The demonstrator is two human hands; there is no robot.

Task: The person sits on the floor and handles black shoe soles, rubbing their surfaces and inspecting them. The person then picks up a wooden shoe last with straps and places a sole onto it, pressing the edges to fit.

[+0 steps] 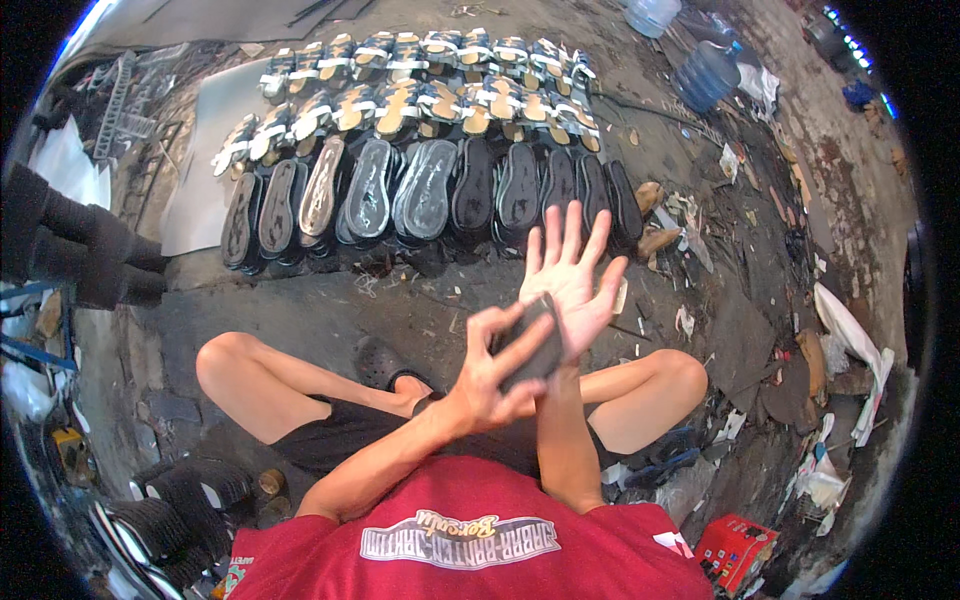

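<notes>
Gripping a dark block (540,358) in the left hand (492,368), with fingers and thumb clamped around it. Holding the right hand (572,288) palm up just beside it, at 1 o'clock from the block, with fingers spread well apart and nothing in the grasp. Overlapping the heel of the right palm with the block in this view; cannot tell whether touching.

Sitting on the floor (330,300) with knees bent outward, and keeping both hands raised above the lap. Taking clock directions from the block: at 11 o'clock, a row of soles (427,190), mostly black, some glossy, including a tan one third from the left. Beyond, also toward 11 o'clock, rows of sandals (398,105) with pale footbeds. At 10 o'clock, a grey sheet (225,100); at 1 o'clock, clear bluish jugs (707,78). On the foot toward 9 o'clock, a dark clog (383,362). At 5 o'clock, a red box (735,555).
</notes>
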